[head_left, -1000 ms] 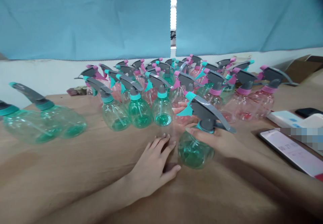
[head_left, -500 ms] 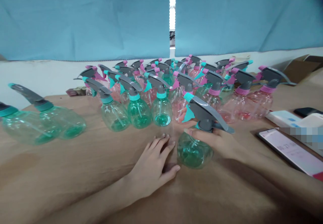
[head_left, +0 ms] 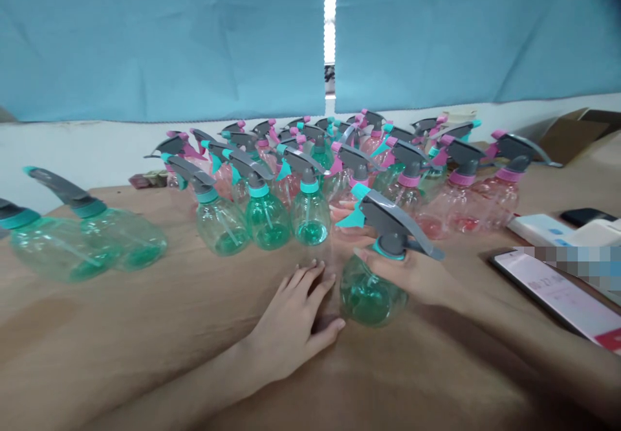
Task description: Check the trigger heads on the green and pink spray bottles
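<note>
A green spray bottle [head_left: 371, 298] with a grey head and turquoise nozzle and trigger stands close in front of me. My right hand [head_left: 412, 276] is wrapped round its neck just under the head, thumb on the near side and fingertips showing beyond the trigger. Left of this bottle, my left hand [head_left: 295, 318] lies palm down on the wooden table [head_left: 194, 340], fingers stretched and apart, holding nothing. Just beyond it are a green spray bottle [head_left: 312, 221] with a little liquid inside and a darker green one [head_left: 268, 221].
Several green and pink spray bottles [head_left: 460, 208] crowd the table's far side. Two green bottles [head_left: 129, 237] stand at the left. On the right lie a phone [head_left: 557, 295], a white box [head_left: 541, 229] and a dark object [head_left: 587, 216]. A blue curtain [head_left: 169, 43] hangs behind.
The view has shifted slightly. My right hand keeps its grip on the green spray bottle, whose head sits slightly further left and lower. My left hand rests in the same place.
</note>
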